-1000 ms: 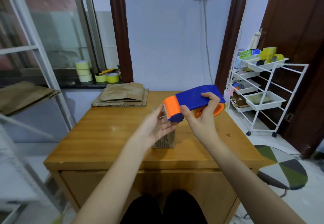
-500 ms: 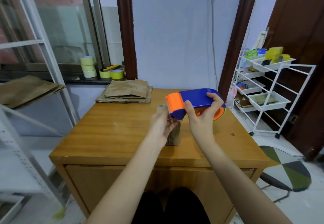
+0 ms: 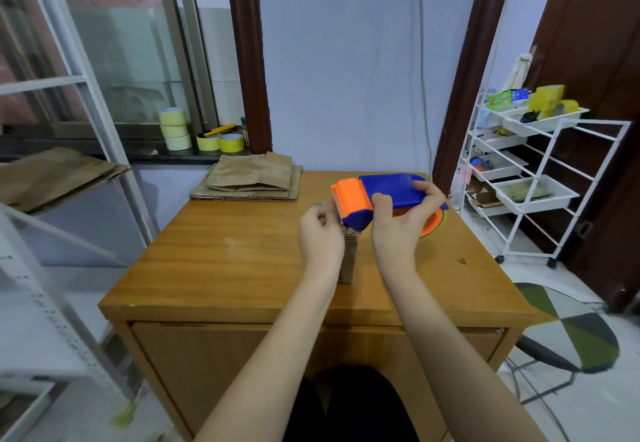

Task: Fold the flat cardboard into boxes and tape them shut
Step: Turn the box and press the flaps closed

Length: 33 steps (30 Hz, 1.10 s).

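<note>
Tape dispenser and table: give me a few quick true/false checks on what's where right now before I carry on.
1. The right hand grips the blue and orange tape dispenser. True.
2. The dispenser rests flat on the wooden table. False: it is held up above the table.
3. A stack of flat cardboard lies at the table's far left corner. True.
4. The left hand is on that cardboard stack. False: it is at the dispenser's orange end, over a small cardboard box.
5. Tape rolls sit on the windowsill. True.
</note>
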Each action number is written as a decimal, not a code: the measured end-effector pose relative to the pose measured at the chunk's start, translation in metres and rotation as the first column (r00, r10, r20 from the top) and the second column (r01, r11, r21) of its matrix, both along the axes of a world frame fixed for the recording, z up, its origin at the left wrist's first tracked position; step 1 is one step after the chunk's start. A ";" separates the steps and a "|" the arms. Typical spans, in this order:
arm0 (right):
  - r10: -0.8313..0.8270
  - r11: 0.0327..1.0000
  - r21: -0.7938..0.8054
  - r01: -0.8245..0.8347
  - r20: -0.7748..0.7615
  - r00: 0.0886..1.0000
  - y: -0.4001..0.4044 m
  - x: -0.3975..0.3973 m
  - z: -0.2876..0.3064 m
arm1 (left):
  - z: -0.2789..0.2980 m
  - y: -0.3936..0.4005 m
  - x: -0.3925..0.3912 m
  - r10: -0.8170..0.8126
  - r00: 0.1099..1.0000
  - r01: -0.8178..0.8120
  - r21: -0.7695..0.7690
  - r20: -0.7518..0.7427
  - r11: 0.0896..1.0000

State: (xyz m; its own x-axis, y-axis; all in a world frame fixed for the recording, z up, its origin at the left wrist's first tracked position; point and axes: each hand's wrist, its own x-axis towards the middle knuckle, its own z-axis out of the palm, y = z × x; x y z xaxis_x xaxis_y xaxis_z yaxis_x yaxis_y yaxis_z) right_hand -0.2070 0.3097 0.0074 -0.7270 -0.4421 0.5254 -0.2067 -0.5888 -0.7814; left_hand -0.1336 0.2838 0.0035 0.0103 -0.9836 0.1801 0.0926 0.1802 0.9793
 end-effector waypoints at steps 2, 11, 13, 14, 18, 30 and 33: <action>-0.011 1.000 -0.003 0.011 0.030 0.999 -0.004 -0.002 0.008 | 0.002 0.003 -0.002 0.041 0.999 -0.041 -0.033 -0.018 0.999; -0.016 1.000 -0.010 0.018 0.134 0.991 -0.003 0.000 0.014 | 0.008 0.004 0.000 0.028 0.989 -0.028 0.006 -0.142 1.000; -0.021 1.000 0.003 0.021 0.135 0.991 -0.004 0.002 0.012 | 0.007 0.000 0.003 0.035 0.991 -0.029 0.042 -0.131 0.999; -0.022 1.000 0.015 0.021 0.108 0.994 -0.003 0.003 0.010 | 0.008 -0.003 0.006 0.025 0.991 -0.017 0.062 -0.134 0.998; -0.013 0.999 0.030 0.012 0.028 1.000 0.001 0.006 0.003 | 0.014 -0.019 0.018 0.002 0.997 0.000 -0.031 0.081 1.000; 0.000 1.000 -0.022 0.002 0.064 0.998 0.001 0.004 0.007 | 0.010 -0.012 0.013 0.165 0.953 -0.109 -0.221 0.253 0.969; -0.003 1.000 -0.012 0.003 0.055 0.998 0.002 0.002 0.005 | 0.012 -0.013 0.010 0.142 0.972 -0.115 -0.152 0.185 0.982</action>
